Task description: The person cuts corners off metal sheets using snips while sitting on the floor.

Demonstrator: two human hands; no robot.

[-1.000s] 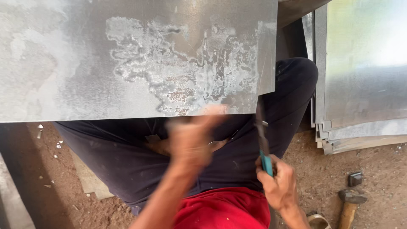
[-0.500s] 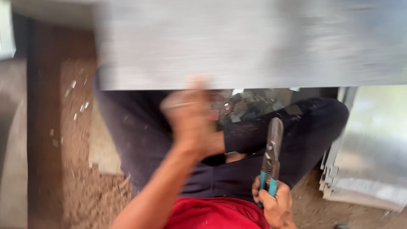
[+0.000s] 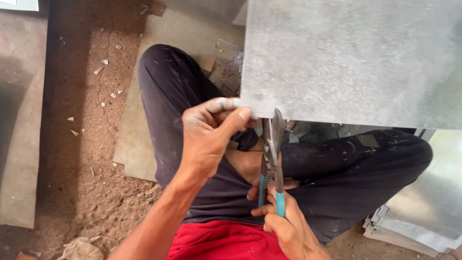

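A large grey metal sheet (image 3: 356, 58) lies across my lap, filling the upper right. My left hand (image 3: 209, 137) pinches the sheet's near left corner between thumb and fingers. My right hand (image 3: 284, 224) grips the teal handles of tin snips (image 3: 272, 154). The snips point upward, and their blades meet the sheet's near edge just right of my left thumb. I sit cross-legged in dark trousers and a red shirt.
A stack of cut metal sheets (image 3: 414, 226) lies on the ground at lower right. Metal offcuts (image 3: 226, 67) are scattered near my knee. A flat board (image 3: 139, 130) lies under my leg on sandy ground. A pale slab (image 3: 19, 125) runs along the left.
The sheet has shifted to the right. My left hand has come to rest gripping its corner. The snips have risen from beside my leg to the sheet's edge.
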